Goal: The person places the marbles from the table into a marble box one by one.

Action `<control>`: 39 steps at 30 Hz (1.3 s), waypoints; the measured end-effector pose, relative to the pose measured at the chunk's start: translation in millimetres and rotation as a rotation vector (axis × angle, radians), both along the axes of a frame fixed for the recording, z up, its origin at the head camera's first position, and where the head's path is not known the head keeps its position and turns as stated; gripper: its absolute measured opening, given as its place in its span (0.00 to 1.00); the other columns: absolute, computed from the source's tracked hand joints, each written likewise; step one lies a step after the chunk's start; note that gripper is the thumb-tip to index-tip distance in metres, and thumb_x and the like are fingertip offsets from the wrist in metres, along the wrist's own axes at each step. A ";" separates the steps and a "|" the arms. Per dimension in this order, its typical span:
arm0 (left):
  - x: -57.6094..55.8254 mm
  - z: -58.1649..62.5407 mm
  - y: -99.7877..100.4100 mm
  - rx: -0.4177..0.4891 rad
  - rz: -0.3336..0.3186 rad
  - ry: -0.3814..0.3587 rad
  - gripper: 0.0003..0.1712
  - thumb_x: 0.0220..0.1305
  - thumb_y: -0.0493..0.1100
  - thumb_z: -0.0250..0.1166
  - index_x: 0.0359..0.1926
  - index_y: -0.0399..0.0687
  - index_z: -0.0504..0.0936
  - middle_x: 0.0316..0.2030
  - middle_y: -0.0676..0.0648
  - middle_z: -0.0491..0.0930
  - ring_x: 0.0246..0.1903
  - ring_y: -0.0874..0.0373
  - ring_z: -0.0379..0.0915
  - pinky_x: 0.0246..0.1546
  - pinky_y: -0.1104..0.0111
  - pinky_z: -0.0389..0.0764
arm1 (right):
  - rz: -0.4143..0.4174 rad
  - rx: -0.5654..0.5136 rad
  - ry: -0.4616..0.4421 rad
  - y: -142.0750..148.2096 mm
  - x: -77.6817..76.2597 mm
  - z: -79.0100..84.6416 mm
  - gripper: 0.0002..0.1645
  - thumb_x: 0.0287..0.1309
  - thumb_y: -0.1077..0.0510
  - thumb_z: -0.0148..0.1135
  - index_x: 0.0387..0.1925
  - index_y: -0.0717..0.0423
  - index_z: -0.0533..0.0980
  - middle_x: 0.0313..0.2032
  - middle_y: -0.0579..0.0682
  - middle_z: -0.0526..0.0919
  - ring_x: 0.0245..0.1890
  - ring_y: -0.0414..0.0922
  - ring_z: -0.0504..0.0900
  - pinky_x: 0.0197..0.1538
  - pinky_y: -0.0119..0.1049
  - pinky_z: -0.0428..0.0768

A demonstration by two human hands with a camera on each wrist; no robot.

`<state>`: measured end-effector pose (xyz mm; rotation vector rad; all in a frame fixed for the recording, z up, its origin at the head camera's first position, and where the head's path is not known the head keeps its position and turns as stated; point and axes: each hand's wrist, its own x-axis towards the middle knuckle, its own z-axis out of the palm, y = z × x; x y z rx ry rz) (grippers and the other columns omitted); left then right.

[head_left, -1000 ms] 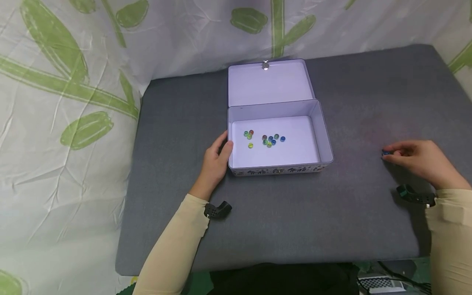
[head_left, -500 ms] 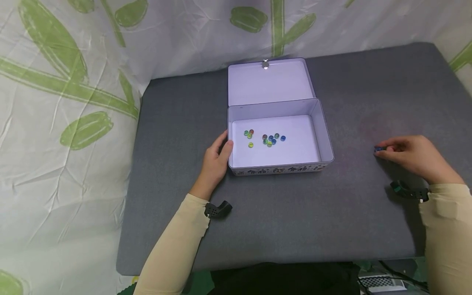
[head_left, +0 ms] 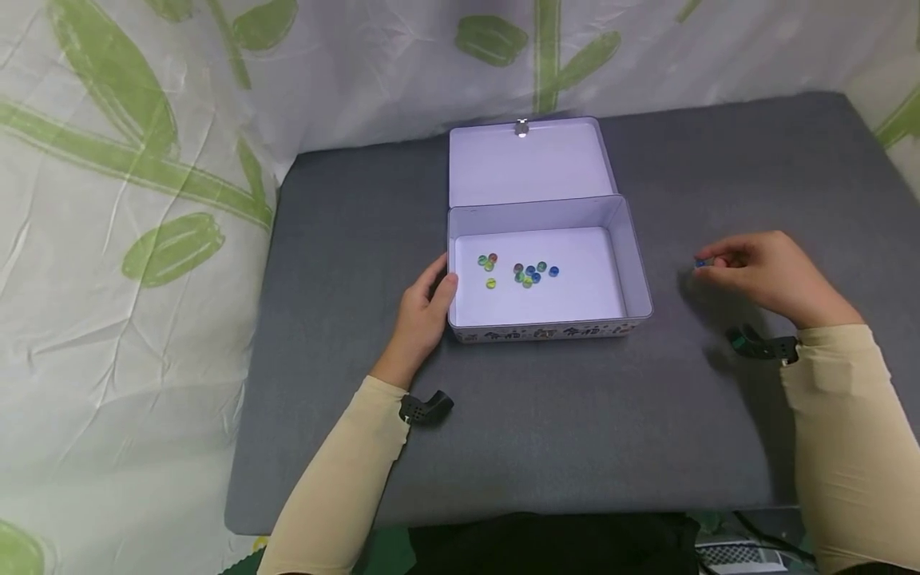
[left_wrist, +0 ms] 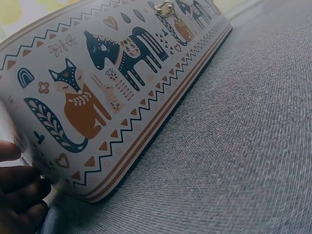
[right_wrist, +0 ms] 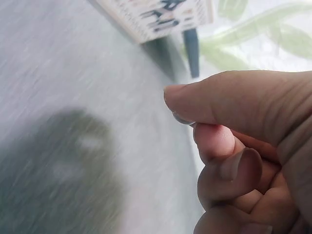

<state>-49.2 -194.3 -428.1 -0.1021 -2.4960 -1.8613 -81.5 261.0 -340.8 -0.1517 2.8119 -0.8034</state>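
Observation:
An open tin box (head_left: 549, 331) with a pale lilac inside stands mid-table, its lid (head_left: 528, 164) folded back. Several small glass marbles (head_left: 530, 274), blue, green, yellow and reddish, lie on its floor. My left hand (head_left: 420, 315) holds the box's left wall, thumb over the rim and fingers along the outside. In the left wrist view, those fingers (left_wrist: 22, 190) touch the end of the box near its printed animal front. To the right of the box, my right hand (head_left: 772, 271) pinches a blue marble (head_left: 700, 263) between thumb and fingers above the table.
The grey cloth-covered table (head_left: 561, 431) reaches to a white curtain (head_left: 388, 72) with green leaf prints at the back and left. A metal clasp (head_left: 521, 128) sits on the lid's far edge. Black straps are on both wrists.
My right hand has moved left and away from me, toward the box, carrying the blue marble. My left hand and the box stay in place.

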 end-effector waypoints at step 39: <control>-1.6 7.5 17.0 0.024 -0.018 -0.003 0.33 0.79 0.51 0.56 0.77 0.41 0.69 0.72 0.38 0.73 0.74 0.49 0.64 0.77 0.55 0.60 | 0.269 -0.085 0.042 -139.9 -57.7 57.2 0.13 0.63 0.57 0.75 0.47 0.58 0.88 0.28 0.51 0.79 0.24 0.42 0.68 0.28 0.33 0.66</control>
